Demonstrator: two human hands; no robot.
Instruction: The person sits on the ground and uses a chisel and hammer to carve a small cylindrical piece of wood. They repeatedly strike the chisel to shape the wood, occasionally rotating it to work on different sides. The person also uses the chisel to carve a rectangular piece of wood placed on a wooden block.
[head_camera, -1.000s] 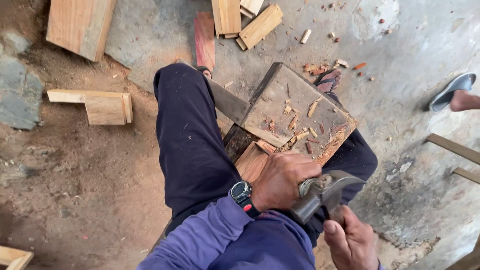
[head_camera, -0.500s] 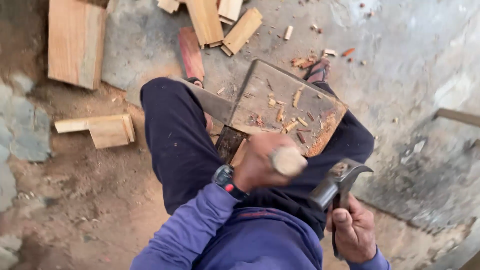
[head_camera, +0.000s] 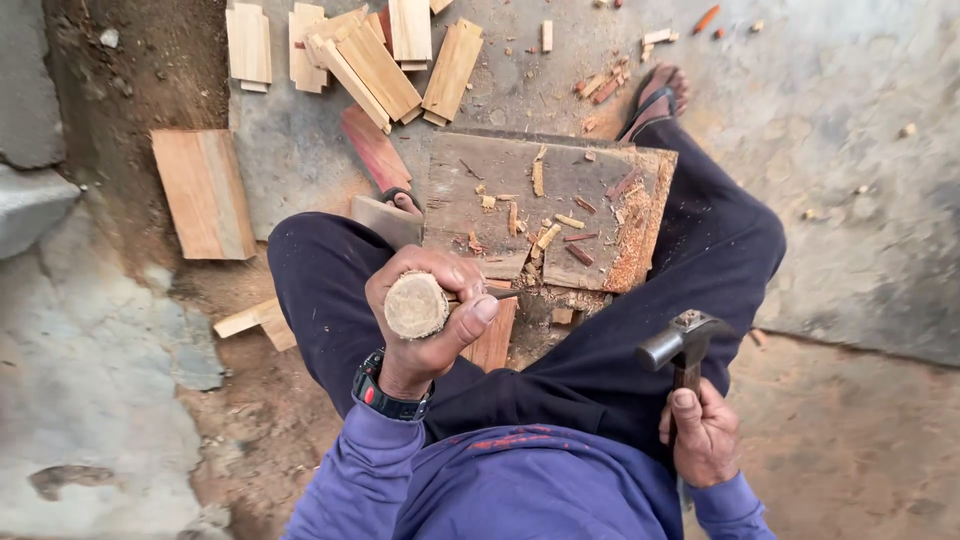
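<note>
Left hand (head_camera: 430, 315) gripping round wooden handle (head_camera: 416, 305), right hand (head_camera: 705, 435) holding hammer (head_camera: 680, 345)

Pale tan round wooden handle end (head_camera: 416, 305); grey steel hammer head (head_camera: 678, 340); navy trousers (head_camera: 330, 290); purple sleeves (head_camera: 360, 470), red marks; black wristwatch (head_camera: 385, 400) w/ red accents; weathered grey-brown wooden block (head_camera: 500, 190).

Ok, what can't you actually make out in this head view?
- Tool in the left hand: only its round wooden butt end shows; the fist hides the rest.
- Hammer handle: covered by the right hand.
- Wood piece under the fist: mostly hidden by the hand and the work board.
</note>
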